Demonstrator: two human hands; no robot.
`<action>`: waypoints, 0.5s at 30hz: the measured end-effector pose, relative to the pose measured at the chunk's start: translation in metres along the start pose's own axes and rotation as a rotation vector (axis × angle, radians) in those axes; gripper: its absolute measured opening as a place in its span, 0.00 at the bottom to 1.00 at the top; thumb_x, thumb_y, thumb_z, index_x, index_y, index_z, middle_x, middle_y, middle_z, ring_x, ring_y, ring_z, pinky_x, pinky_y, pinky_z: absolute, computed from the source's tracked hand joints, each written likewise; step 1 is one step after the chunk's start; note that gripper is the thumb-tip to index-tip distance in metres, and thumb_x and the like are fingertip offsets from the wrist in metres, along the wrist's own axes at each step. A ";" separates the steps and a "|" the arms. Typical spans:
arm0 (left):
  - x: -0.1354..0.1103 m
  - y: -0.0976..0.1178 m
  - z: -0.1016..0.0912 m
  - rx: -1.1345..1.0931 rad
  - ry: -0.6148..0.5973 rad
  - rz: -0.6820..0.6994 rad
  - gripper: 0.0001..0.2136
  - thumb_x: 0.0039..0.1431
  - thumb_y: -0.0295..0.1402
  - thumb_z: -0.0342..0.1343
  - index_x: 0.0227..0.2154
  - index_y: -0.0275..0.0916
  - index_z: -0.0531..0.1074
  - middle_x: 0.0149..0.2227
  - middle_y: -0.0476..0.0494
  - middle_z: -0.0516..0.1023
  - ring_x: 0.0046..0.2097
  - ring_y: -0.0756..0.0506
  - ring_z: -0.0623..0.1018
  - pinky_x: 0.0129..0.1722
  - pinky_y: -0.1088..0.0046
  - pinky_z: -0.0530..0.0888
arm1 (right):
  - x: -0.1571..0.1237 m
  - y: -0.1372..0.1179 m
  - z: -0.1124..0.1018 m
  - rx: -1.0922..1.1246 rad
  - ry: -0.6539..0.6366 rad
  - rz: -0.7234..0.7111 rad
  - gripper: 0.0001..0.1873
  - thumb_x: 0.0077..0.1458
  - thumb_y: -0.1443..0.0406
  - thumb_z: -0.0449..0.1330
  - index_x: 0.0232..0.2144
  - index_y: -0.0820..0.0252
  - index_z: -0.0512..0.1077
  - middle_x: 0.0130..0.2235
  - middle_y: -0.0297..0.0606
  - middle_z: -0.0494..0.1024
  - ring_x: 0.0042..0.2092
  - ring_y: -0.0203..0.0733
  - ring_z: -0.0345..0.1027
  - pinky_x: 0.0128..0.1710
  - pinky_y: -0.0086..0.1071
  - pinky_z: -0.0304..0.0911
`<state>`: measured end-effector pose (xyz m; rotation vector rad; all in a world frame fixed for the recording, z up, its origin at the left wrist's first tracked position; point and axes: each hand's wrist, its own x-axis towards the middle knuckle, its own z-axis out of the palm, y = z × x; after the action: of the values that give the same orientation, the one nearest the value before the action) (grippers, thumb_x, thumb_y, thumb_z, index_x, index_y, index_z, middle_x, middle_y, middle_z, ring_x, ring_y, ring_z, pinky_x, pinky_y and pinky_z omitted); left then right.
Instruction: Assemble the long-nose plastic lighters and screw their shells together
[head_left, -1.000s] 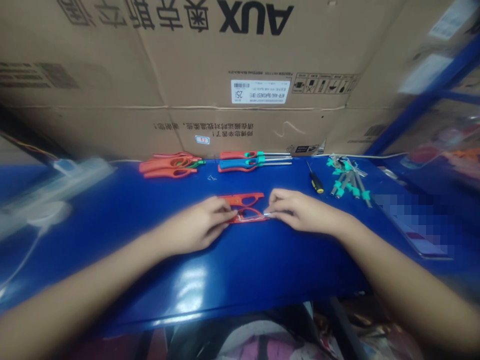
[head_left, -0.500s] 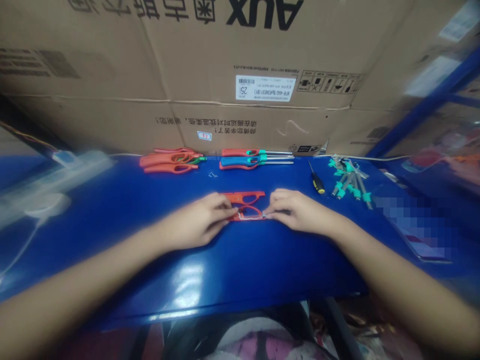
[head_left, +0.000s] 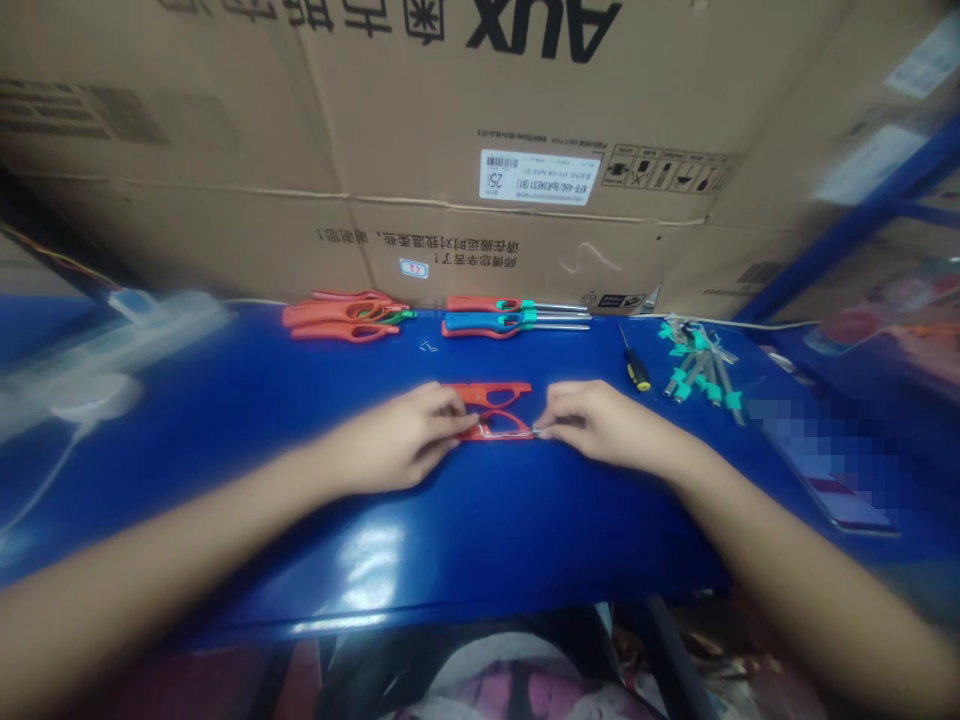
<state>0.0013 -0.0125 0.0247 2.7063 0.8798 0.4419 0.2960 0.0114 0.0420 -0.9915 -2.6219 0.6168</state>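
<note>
Two red lighter-handle halves lie side by side at the middle of the table. My left hand (head_left: 431, 432) covers their left ends, its thumb and fingers closed on the nearer half (head_left: 508, 414). The farther half (head_left: 495, 394) runs just beyond it, partly under my left fingers. Along the nearer half's lower edge runs a thin white strand (head_left: 502, 434), like a tube or wire. At that half's right end my right hand (head_left: 589, 420) pinches a tiny greyish piece, too small to name. Whether the piece joins the strand is unclear.
Red handle shells (head_left: 337, 318) lie at the back left, assembled lighters (head_left: 491, 322) beside them. A screwdriver (head_left: 637, 370), green-and-metal nozzle parts (head_left: 701, 365) and a phone (head_left: 851, 505) are to the right. Small screws (head_left: 428, 347) lie behind my hands. A cardboard sheet (head_left: 405, 130) stands behind.
My right hand has shifted very slightly right, with its fingertips at the end of the nearer half. My left hand keeps its hold. The whole view has moved a little.
</note>
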 end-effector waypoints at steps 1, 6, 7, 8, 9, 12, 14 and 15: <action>0.000 0.000 0.000 0.005 0.000 0.002 0.16 0.69 0.29 0.49 0.56 0.38 0.73 0.48 0.37 0.74 0.50 0.40 0.73 0.52 0.60 0.73 | 0.000 -0.001 0.000 0.006 0.002 0.000 0.06 0.59 0.71 0.63 0.34 0.61 0.81 0.34 0.37 0.77 0.34 0.36 0.71 0.36 0.29 0.63; 0.001 0.000 -0.001 0.016 -0.005 0.007 0.17 0.69 0.29 0.49 0.57 0.37 0.73 0.48 0.36 0.74 0.49 0.40 0.73 0.51 0.60 0.74 | 0.003 -0.002 0.003 0.009 0.015 0.022 0.06 0.59 0.72 0.63 0.33 0.61 0.81 0.34 0.36 0.78 0.35 0.36 0.72 0.37 0.30 0.64; 0.001 0.000 -0.001 0.018 -0.003 0.010 0.17 0.69 0.29 0.49 0.57 0.37 0.73 0.48 0.36 0.74 0.49 0.40 0.73 0.51 0.60 0.74 | 0.003 -0.002 0.003 0.005 0.014 0.028 0.05 0.59 0.71 0.63 0.33 0.61 0.81 0.34 0.36 0.78 0.35 0.37 0.72 0.37 0.30 0.64; 0.001 0.001 -0.001 0.020 -0.001 0.011 0.17 0.69 0.29 0.49 0.57 0.37 0.73 0.48 0.36 0.74 0.50 0.40 0.73 0.51 0.60 0.74 | 0.003 -0.003 0.004 0.000 0.012 0.034 0.05 0.59 0.71 0.64 0.34 0.60 0.81 0.34 0.36 0.78 0.35 0.37 0.72 0.37 0.30 0.65; 0.001 0.001 -0.001 0.021 0.002 0.012 0.17 0.69 0.29 0.49 0.57 0.37 0.73 0.48 0.36 0.75 0.50 0.40 0.73 0.51 0.60 0.74 | 0.003 -0.003 0.004 -0.004 0.009 0.038 0.05 0.59 0.71 0.64 0.34 0.60 0.81 0.34 0.36 0.78 0.35 0.37 0.72 0.37 0.31 0.65; 0.001 0.002 -0.001 0.018 0.010 0.018 0.16 0.69 0.28 0.49 0.56 0.38 0.73 0.48 0.36 0.75 0.49 0.40 0.74 0.51 0.60 0.74 | 0.002 -0.004 0.003 -0.018 0.006 0.033 0.06 0.59 0.70 0.63 0.35 0.60 0.81 0.34 0.37 0.78 0.35 0.37 0.71 0.37 0.31 0.65; 0.001 0.002 -0.001 0.014 0.017 0.023 0.16 0.69 0.28 0.49 0.56 0.38 0.74 0.47 0.36 0.75 0.49 0.40 0.74 0.51 0.60 0.74 | 0.001 -0.005 0.002 -0.017 0.010 0.021 0.06 0.60 0.69 0.62 0.35 0.61 0.81 0.34 0.37 0.77 0.34 0.36 0.71 0.36 0.30 0.65; 0.001 0.002 0.000 0.012 0.022 0.025 0.16 0.69 0.28 0.49 0.55 0.38 0.74 0.46 0.36 0.75 0.49 0.40 0.74 0.51 0.61 0.74 | 0.000 -0.006 0.001 -0.011 0.020 0.020 0.06 0.60 0.68 0.62 0.34 0.61 0.80 0.35 0.37 0.77 0.33 0.36 0.70 0.35 0.30 0.65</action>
<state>0.0031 -0.0136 0.0259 2.7311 0.8582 0.4739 0.2922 0.0069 0.0442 -1.0225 -2.6035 0.5941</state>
